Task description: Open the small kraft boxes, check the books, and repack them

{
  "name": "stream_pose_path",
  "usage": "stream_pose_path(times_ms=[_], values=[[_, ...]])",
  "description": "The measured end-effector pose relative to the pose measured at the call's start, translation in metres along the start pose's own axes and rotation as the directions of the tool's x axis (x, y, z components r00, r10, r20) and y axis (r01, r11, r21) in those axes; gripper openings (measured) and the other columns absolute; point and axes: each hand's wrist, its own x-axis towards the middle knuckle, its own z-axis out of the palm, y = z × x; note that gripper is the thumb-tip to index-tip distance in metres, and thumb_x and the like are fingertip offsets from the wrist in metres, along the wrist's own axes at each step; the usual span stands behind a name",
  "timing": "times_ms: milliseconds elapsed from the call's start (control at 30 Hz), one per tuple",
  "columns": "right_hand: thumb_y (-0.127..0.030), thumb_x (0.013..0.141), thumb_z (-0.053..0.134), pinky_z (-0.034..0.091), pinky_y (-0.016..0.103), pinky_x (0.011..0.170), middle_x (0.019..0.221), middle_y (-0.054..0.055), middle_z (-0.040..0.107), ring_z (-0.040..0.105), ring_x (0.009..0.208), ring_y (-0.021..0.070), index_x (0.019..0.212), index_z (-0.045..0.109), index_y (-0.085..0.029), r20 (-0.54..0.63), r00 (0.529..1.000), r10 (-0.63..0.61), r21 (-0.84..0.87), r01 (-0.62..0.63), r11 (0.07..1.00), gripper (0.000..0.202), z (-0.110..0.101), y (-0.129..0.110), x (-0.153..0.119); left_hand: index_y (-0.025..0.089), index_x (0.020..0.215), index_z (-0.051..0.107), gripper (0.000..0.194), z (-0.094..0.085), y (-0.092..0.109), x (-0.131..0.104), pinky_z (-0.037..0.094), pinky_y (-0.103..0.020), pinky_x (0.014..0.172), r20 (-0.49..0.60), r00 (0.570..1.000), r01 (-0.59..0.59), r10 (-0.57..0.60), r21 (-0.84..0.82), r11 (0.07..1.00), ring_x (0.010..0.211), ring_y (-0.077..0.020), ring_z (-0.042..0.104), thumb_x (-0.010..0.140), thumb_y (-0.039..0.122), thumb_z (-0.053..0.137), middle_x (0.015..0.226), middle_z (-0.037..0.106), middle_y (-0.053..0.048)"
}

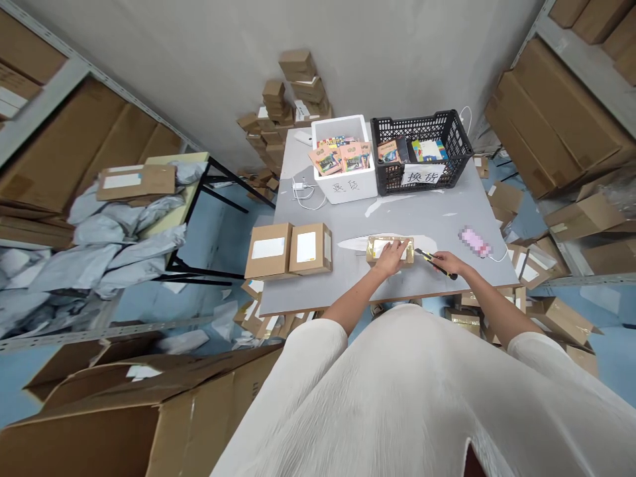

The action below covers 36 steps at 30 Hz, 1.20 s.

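Observation:
A small taped carton (371, 250) with a white label lies near the front edge of the grey table (342, 291). My left hand (391, 257) rests on top of this carton, its fingers spread over the label. Just to the right, my right hand (447, 262) grips a black and yellow utility knife (452, 275), whose front end points at the carton's right end. Two larger brown cartons, one (268, 250) beside the other (311, 248), stand at the table's left with white labels on top.
At the table's back are a white foam box (346, 189) and a black crate (432, 179), both holding colourful packets. A pixelated pink object (474, 242) with a cable lies at the right. Shelves and cartons flank the table.

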Motion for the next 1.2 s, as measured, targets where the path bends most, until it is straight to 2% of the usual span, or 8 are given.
stream_pose_path(times_ms=[133,300,433,633,767,900,1033,1200], values=[[-0.065,0.103,0.06,0.057,0.028,0.062,0.091,0.005,0.081,0.071,0.068,0.0183,0.108,0.067,-0.023,-0.121,0.992,0.016,0.015,-0.014,1.0,0.043,-0.005,0.004,-0.007,0.028,0.171,0.036,0.076,-0.008,-0.009,0.004,0.039,-0.053,0.127,-0.097,0.992,0.084,-0.084,-0.004,0.996,0.149,-0.0356,0.053,0.1,0.018,0.059,0.167,0.047,-0.018],[-0.057,0.112,0.047,0.061,0.031,0.082,0.106,0.007,0.083,0.076,0.091,0.0219,0.128,0.074,-0.024,-0.19,0.975,-0.115,-0.162,0.084,0.983,0.046,0.001,-0.004,-0.014,0.027,0.164,0.044,0.075,-0.011,-0.021,0.015,0.027,-0.057,0.134,-0.062,0.987,0.149,-0.146,0.033,0.988,0.158,-0.0332,0.044,0.094,0.007,0.057,0.17,0.048,-0.016],[-0.044,0.109,0.055,0.056,0.037,0.103,0.129,0.01,0.079,0.072,0.119,0.0291,0.142,0.075,-0.027,-0.165,0.938,-0.305,-0.449,0.204,0.87,0.042,0.014,-0.012,-0.017,0.024,0.16,0.049,0.072,-0.009,-0.023,0.022,0.022,-0.059,0.136,-0.012,0.992,0.126,-0.125,0.056,0.99,0.159,-0.0326,0.043,0.091,0.005,0.056,0.166,0.053,-0.017],[-0.042,0.111,0.054,0.052,0.038,0.101,0.121,0.014,0.076,0.069,0.114,0.0312,0.154,0.071,-0.026,-0.124,0.93,-0.346,-0.677,0.176,0.715,0.049,0.02,-0.015,-0.017,0.026,0.155,0.055,0.069,-0.009,-0.022,0.023,0.023,-0.057,0.136,0.007,1.0,0.026,-0.026,0.077,0.997,0.148,-0.0323,0.054,0.089,0.008,0.062,0.154,0.061,-0.015],[-0.041,0.111,0.054,0.05,0.039,0.102,0.124,0.015,0.075,0.068,0.116,0.0319,0.155,0.07,-0.028,-0.139,0.923,-0.358,-0.718,0.154,0.679,0.048,0.021,-0.013,-0.013,0.025,0.156,0.055,0.069,-0.006,-0.02,0.026,0.026,-0.057,0.135,0.02,1.0,0.003,-0.005,0.1,0.995,0.148,-0.0331,0.055,0.09,0.008,0.063,0.153,0.062,-0.017],[-0.042,0.111,0.054,0.05,0.039,0.101,0.125,0.015,0.075,0.067,0.118,0.0326,0.156,0.069,-0.028,-0.169,0.923,-0.347,-0.719,0.125,0.683,0.05,0.023,-0.01,-0.008,0.02,0.164,0.048,0.071,0.001,-0.015,0.025,0.031,-0.055,0.134,0.008,1.0,0.025,-0.026,0.09,0.996,0.16,-0.0332,0.046,0.095,0.007,0.054,0.167,0.054,-0.021],[-0.042,0.112,0.051,0.049,0.039,0.102,0.129,0.016,0.074,0.065,0.12,0.0328,0.158,0.067,-0.027,-0.196,0.915,-0.353,-0.709,0.116,0.696,0.051,0.028,-0.007,-0.002,0.018,0.171,0.04,0.076,0.01,-0.013,0.021,0.027,-0.055,0.136,-0.02,0.999,0.053,-0.051,0.089,0.995,0.166,-0.0318,0.04,0.096,0.006,0.045,0.173,0.049,-0.021],[-0.043,0.113,0.049,0.047,0.042,0.102,0.133,0.017,0.072,0.064,0.12,0.0338,0.16,0.065,-0.027,-0.237,0.903,-0.358,-0.705,0.093,0.703,0.052,0.029,0.001,0.002,0.017,0.173,0.037,0.081,0.018,-0.016,0.017,0.026,-0.055,0.137,-0.035,0.998,0.062,-0.06,0.083,0.995,0.167,-0.0309,0.038,0.093,0.005,0.046,0.174,0.048,-0.02]])
